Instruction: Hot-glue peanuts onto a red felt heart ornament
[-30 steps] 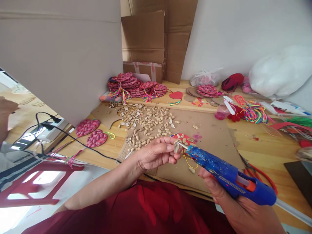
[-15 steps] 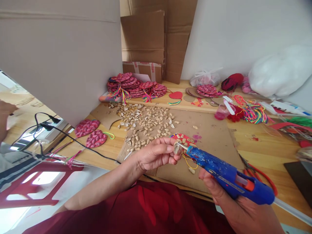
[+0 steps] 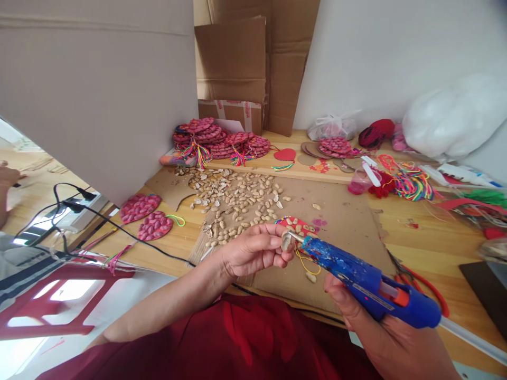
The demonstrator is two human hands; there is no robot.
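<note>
Between the thumb and fingers of my left hand (image 3: 257, 247) is a peanut shell half (image 3: 286, 241), its hollow side turned toward me. My right hand (image 3: 380, 332) grips a blue hot glue gun (image 3: 348, 269), with a clear glue stick (image 3: 471, 340) jutting from its back. The metal nozzle (image 3: 295, 237) meets the shell's edge. Behind the nozzle, a red heart-shaped piece (image 3: 300, 224) with peanut shells and a yellow cord (image 3: 309, 263) lies partly hidden on the cardboard sheet (image 3: 336, 221).
Many loose peanut shells (image 3: 245, 198) cover the cardboard's left. Pink shell-covered pieces (image 3: 155, 227) lie further left, near a black power cord (image 3: 130, 232). Stacked finished pieces (image 3: 209, 140) stand behind. Red-handled scissors (image 3: 420, 285), colourful threads (image 3: 414, 182) and a plastic cup (image 3: 358, 182) are right. Another person's hand (image 3: 8, 174) shows far left.
The glue gun and my right hand have shifted very slightly left. My left hand keeps the shell half at the nozzle.
</note>
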